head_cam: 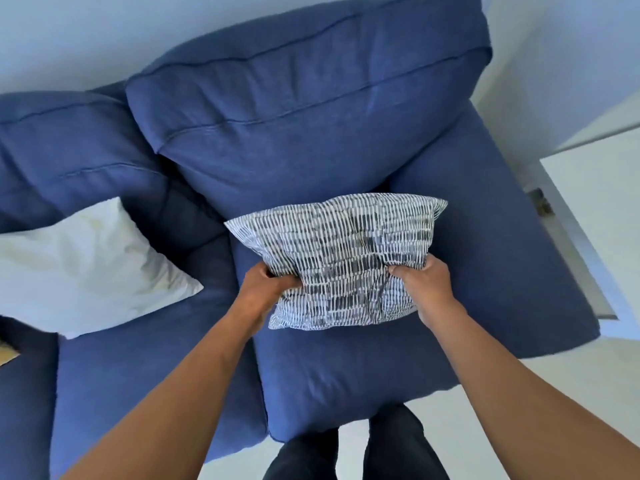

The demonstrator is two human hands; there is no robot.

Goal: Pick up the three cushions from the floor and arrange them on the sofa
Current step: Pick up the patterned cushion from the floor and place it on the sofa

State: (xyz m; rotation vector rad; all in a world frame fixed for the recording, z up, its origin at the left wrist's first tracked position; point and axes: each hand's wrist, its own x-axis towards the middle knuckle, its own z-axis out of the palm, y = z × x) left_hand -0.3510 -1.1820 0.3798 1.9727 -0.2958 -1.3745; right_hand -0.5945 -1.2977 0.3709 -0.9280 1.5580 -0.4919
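A patterned cushion [341,258] with dark blue and white dashes is held over the right seat of the blue sofa [346,375]. My left hand [266,289] grips its lower left side and my right hand [424,285] grips its lower right side. The cushion's far edge points at the sofa's back cushion [304,109]. A plain white cushion [90,265] lies on the left seat, leaning toward the backrest. At the far left edge a small yellowish corner [7,353] shows; I cannot tell what it is.
The sofa's right armrest [502,220] runs beside the patterned cushion. A white door or cabinet panel [595,220] stands to the right of the sofa. My legs [353,448] stand on the pale floor at the sofa's front edge.
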